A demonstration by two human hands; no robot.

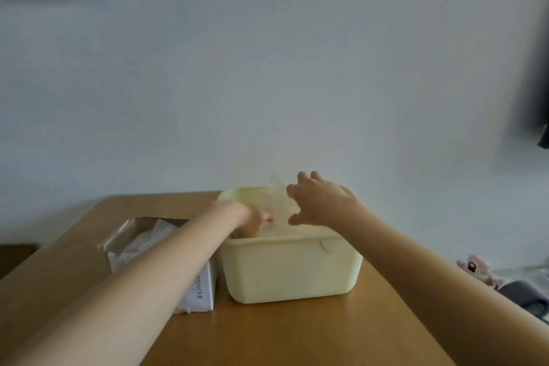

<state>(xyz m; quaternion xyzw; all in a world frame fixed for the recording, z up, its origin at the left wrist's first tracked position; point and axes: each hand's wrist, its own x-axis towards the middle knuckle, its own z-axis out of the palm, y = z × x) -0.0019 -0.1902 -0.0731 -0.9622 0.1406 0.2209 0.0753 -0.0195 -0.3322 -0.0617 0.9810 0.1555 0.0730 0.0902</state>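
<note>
A pale yellow plastic bin (pixel 292 272) stands on the wooden table (pixel 297 333). A thin, see-through film (pixel 274 202), blurred, seems to lie across its opening. My left hand (pixel 245 217) reaches over the bin's left rim with its fingers dipped inside, mostly hidden by the near wall. My right hand (pixel 319 200) hovers over the bin's far right part, thumb spread away from the fingers, touching or just above the film. Whether either hand holds the film is not clear.
A white box of PVC gloves (pixel 166 264), its top torn open, stands against the bin's left side under my left forearm. The table's far edge meets a pale wall. Soft items (pixel 478 270) lie low at the right, beyond the table.
</note>
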